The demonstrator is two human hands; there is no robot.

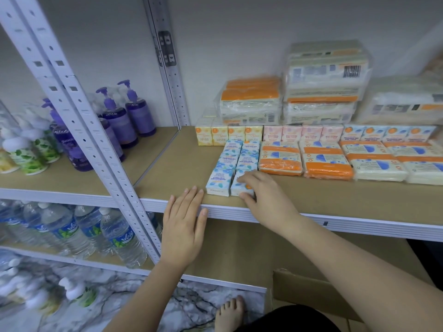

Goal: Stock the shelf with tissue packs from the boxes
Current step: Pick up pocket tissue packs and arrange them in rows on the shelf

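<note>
A person's right hand (260, 195) grips a small blue-and-white tissue pack (241, 185) at the front edge of a brown shelf board (182, 164), fingers curled over the pack's top and the thumb against its near end. The hand covers most of that pack's printed face; only an orange spot and part of the blue pattern show. The left hand (183, 226) lies flat with straight fingers on the shelf board's white front rail, just left of the pack, holding nothing.

The gripped pack is the nearest of a right-hand column in a two-column block of blue mini packs (233, 164), which runs from the front edge back into the shelf. Each pack lies flat with its long axis pointing away from the camera, and its lettering reads upside down from here. The neighbouring front pack (218, 182) touches the gripped pack's left side.

Right of the block lie orange-and-cream wrapped bundles (304, 160), the outermost cut off by the frame edge. Behind the block stand yellow packs (227, 137), pink packs (302, 133) and blue packs (388, 133); their small print is too blurred to read. Larger wrapped bundles (326, 82) are stacked at the rear.

A cardboard box (309, 291) below the shelf board is partly hidden by the right forearm. Purple pump bottles (124, 116) stand left of the uprights.
</note>
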